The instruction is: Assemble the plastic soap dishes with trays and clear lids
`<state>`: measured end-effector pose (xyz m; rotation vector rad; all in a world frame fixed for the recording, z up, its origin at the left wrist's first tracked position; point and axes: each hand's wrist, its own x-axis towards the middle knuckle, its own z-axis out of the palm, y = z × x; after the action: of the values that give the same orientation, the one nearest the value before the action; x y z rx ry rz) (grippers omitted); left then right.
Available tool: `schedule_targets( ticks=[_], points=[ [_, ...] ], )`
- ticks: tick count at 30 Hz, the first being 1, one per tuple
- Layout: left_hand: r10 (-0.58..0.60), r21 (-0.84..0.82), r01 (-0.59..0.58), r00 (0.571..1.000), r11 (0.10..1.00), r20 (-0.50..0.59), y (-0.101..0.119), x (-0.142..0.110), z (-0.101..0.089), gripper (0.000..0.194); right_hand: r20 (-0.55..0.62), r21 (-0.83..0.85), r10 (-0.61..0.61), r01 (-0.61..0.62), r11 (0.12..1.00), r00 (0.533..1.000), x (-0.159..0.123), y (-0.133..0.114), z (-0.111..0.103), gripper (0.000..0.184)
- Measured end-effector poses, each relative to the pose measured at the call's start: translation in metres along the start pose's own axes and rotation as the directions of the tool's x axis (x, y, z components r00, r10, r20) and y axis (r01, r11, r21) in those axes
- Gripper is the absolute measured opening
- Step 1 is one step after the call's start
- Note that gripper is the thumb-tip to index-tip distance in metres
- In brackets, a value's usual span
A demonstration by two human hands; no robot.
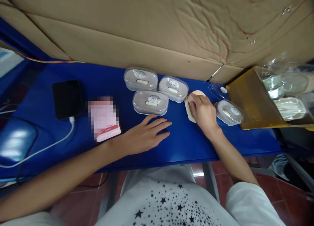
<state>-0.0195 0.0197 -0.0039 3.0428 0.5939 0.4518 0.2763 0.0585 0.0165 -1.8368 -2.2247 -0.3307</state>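
Resting the right hand [203, 113] on a peach oval sponge pad [194, 94]

The right hand lies with its fingers slightly spread and curved across the pad, covering most of it. No pinch shows, and I cannot tell how hard it presses. The pad sits on a glossy blue surface [196, 150], with part of its rim showing past the fingers.

Left of the pad, the left hand [144, 134] lies palm down with its fingers spread, holding nothing, just in front of three closed clear oval plastic cases [150, 102] with round labels. Just right of the pad sits a fourth closed clear oval case [229, 112], and behind it lies a flat clear oval piece [218, 91], perhaps a lid, with no pad visible in it. So four cases are shut, while this pad lies outside them.

Farther right of the pad, an amber-brown sleeve [255, 98] holds clear plastic bags [289, 108]. Far left of it lie a blurred pink packet [104, 116] and a black phone [68, 99] on a white charging cable [49, 147].
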Motion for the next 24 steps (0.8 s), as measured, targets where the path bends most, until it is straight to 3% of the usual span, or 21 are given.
schedule_targets(
  ticks=[6,11,14,16,19,21,24],
  points=[
    [-0.003,0.001,0.003,1.000,1.000,-0.001,0.000,0.000,0.002,0.024,0.003,0.053,-0.017,0.017,0.998,1.000,-0.004,-0.006,0.014,0.055],
    [0.001,-0.009,-0.001,1.000,1.000,0.008,0.001,-0.002,0.006,0.023,0.074,0.042,-0.042,0.039,0.998,0.996,-0.020,-0.014,0.008,0.060],
    [-0.007,-0.036,0.007,1.000,0.999,0.000,0.003,0.000,0.003,0.036,0.072,0.146,-0.154,0.142,0.979,0.985,-0.042,-0.017,-0.002,0.068],
    [-0.021,-0.069,0.019,0.999,0.997,-0.024,0.004,0.002,0.000,0.051,0.058,0.249,-0.308,0.285,0.926,0.950,-0.059,-0.019,-0.009,0.079],
    [-0.052,-0.165,0.038,0.995,0.986,-0.080,0.003,0.004,-0.002,0.064,0.053,0.396,-0.572,0.509,0.765,0.818,-0.080,-0.023,-0.020,0.087],
    [-0.061,-0.238,0.036,0.994,0.971,-0.096,0.003,0.005,0.000,0.072,0.040,0.446,-0.650,0.568,0.691,0.759,-0.086,-0.026,-0.025,0.081],
    [-0.059,-0.294,0.041,0.997,0.955,-0.054,0.002,0.005,0.003,0.073,0.013,0.456,-0.649,0.573,0.681,0.761,-0.084,-0.022,-0.026,0.066]
  ],
)
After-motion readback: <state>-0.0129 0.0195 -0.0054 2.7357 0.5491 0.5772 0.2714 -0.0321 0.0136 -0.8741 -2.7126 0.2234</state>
